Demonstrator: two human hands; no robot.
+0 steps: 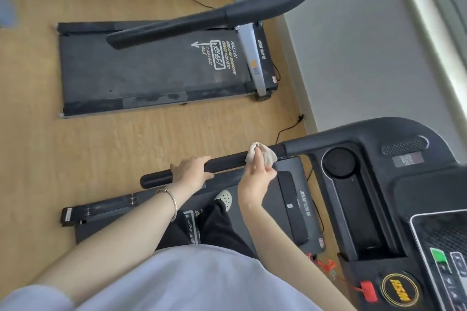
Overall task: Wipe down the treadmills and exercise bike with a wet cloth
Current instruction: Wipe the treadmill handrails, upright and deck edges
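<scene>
Head view, item one: I am logging the cloth (261,156), a small off-white wad that is sitting bunched on top of the handrail (227,162), directly under the fingertips of the right hand (257,175). That hand is curling its fingers down over the wad and pressing it onto the bar; the thumb is hidden behind the fingers, so I am not recording how it closes. Item two: the left hand (192,171) is wrapping round the same handrail, a stretch of bare bar lying between it and the right hand, with a thin bracelet (172,200) on its wrist. Item three: the near treadmill (293,209) is standing below both hands, and its console (394,184) is lying beyond the right hand, past the cloth. Item four: the far treadmill (151,76) is lying well beyond both hands across the wooden floor (101,139). No exercise bike is showing. Handling notes, my judgement: the cloth is looking light, limp and soft, and, being wet, it is probably going to cling and drag, so I am rating it best gathered in the palm and folded round the bar. The handrail is looking stiff, round and fixed, good for bracing. The console is carrying buttons and a display, so I am rating it for light pressure only.
</scene>
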